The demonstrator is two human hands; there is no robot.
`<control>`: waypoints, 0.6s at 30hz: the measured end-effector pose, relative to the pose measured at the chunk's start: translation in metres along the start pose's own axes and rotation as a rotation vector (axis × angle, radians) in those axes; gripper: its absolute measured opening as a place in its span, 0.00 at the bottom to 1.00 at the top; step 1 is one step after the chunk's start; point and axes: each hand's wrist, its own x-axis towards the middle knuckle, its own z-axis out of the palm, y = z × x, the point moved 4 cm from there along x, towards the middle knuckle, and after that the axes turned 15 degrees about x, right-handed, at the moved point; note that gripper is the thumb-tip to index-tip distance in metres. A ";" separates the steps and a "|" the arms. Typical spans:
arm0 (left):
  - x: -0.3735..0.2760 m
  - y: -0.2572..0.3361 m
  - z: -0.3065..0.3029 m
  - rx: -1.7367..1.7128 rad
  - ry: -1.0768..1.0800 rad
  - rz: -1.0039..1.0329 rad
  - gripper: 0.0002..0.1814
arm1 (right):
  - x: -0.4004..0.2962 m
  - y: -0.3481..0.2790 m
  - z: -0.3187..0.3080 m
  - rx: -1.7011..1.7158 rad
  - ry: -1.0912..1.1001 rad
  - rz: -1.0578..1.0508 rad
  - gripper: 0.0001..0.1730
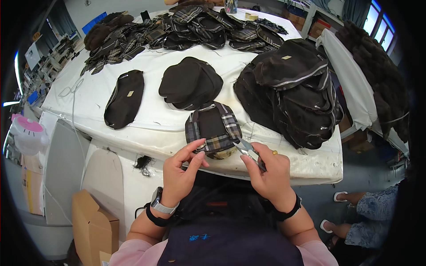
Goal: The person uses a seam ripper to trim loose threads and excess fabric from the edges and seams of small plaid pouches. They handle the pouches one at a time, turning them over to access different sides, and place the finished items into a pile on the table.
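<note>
On the table's near edge sits a small black pouch with plaid trim and a zipper [214, 124]. My right hand [271, 173] grips metal thread snips [248, 150], with the blades pointing at the pouch's lower right edge. My left hand [181, 171] is at the lower left edge of the pouch, thumb and index finger apart; I cannot tell whether a fingertip touches the fabric. Just behind the pouch lies a stack of black fabric pieces [189, 83]. To its left is a flat black zippered piece [124, 99] with a small tan label.
Black zippered bags [293, 96] are heaped at right. Plaid and black pieces [199, 28] pile along the back of the white-covered table [83, 96]. Dark thread scraps [143, 164] lie at left, above a cardboard box [95, 226]. Another person's legs [352, 199] show at right.
</note>
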 end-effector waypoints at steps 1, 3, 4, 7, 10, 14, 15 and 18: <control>-0.002 0.001 -0.001 -0.012 0.000 -0.003 0.17 | 0.002 0.001 0.003 -0.012 0.000 0.014 0.16; -0.003 0.004 -0.005 0.109 0.021 0.049 0.15 | 0.005 0.006 0.008 -0.063 0.015 0.001 0.15; -0.002 0.007 -0.009 0.241 0.043 0.105 0.14 | 0.004 0.008 0.011 -0.088 0.024 -0.006 0.15; 0.003 0.024 -0.011 0.548 0.230 0.433 0.14 | -0.001 0.013 0.016 -0.099 -0.003 0.039 0.15; 0.012 0.043 0.001 0.590 0.272 0.625 0.16 | -0.004 0.016 0.017 -0.095 -0.001 0.035 0.15; 0.030 0.051 0.019 0.613 0.112 0.613 0.14 | -0.008 0.018 0.012 -0.057 0.024 0.105 0.15; 0.034 0.051 0.022 0.630 0.060 0.590 0.14 | -0.010 0.017 0.008 -0.060 0.036 0.120 0.15; 0.039 0.057 0.025 0.687 0.022 0.552 0.12 | -0.016 0.021 0.004 -0.051 0.048 0.131 0.15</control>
